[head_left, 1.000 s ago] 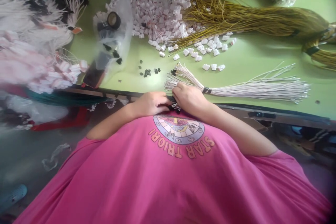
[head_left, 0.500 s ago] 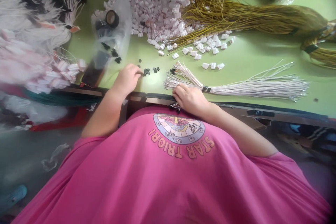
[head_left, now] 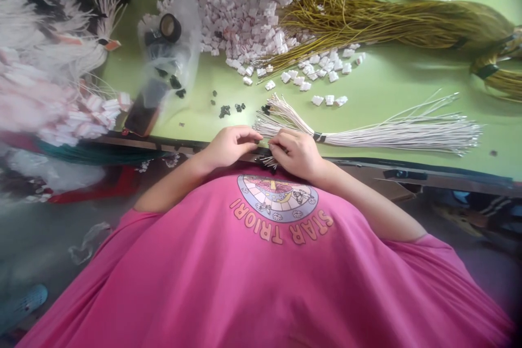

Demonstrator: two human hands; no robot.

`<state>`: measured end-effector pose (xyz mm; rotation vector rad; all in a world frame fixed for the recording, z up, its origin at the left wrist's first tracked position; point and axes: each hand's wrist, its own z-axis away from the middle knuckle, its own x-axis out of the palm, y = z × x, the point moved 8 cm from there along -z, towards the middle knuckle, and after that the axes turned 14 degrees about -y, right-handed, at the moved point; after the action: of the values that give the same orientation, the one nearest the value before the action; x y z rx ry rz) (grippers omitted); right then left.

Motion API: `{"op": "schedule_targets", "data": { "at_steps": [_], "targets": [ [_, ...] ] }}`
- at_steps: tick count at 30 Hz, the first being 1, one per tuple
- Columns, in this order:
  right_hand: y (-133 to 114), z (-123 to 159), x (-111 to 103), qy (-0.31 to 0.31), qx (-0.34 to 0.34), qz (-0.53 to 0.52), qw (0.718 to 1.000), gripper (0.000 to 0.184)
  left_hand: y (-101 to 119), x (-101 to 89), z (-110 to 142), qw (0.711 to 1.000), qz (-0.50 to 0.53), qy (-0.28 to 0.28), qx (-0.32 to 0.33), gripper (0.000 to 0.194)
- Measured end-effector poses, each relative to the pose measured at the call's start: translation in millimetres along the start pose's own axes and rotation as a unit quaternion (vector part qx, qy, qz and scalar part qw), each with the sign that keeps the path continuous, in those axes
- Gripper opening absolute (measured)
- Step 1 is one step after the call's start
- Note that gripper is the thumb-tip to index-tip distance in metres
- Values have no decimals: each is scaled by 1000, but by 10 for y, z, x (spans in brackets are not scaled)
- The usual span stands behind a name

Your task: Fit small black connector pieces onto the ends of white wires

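Note:
My left hand is pinched closed, with a small dark speck, seemingly a black plastic piece, between thumb and forefinger. Its fingertips almost meet those of my right hand. That hand is closed around a few white wires, whose ends with black pieces stick out below the fingers at the table edge. Beside and behind it lies a bundle of white wires, bound by a black band. Several small black plastic pieces are scattered on the green table beyond my left hand.
A heap of white connectors lies at the back, beside yellow wires. At left are a plastic bag, a black tape roll, a dark phone-like slab and a pile of white wired connectors.
My left hand has come from the loose black pieces toward me and to the right, up to my right hand. My right hand stays closed on the wires in nearly the same place.

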<state>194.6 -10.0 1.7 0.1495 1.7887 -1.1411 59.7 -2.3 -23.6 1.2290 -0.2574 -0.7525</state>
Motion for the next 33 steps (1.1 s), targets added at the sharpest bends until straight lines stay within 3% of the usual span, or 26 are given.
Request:
{"op": "schedule_targets", "data": {
  "at_steps": [9,22,27,33],
  "targets": [
    [23,-16,18,-12,9,-1,1000,24,-17,46,-8,999,26,32,-3,19],
    [25,-39,116,-78,15,58,995,30,257,8,47,978,-167,61,109,12],
    [29,-41,113,-86,18,49,995,31,188,51,29,982,-176,28,58,12],
    [60,-36,36,-50,39,-13,998,25,33,45,14,997,-48,59,19,16]
  ]
}}
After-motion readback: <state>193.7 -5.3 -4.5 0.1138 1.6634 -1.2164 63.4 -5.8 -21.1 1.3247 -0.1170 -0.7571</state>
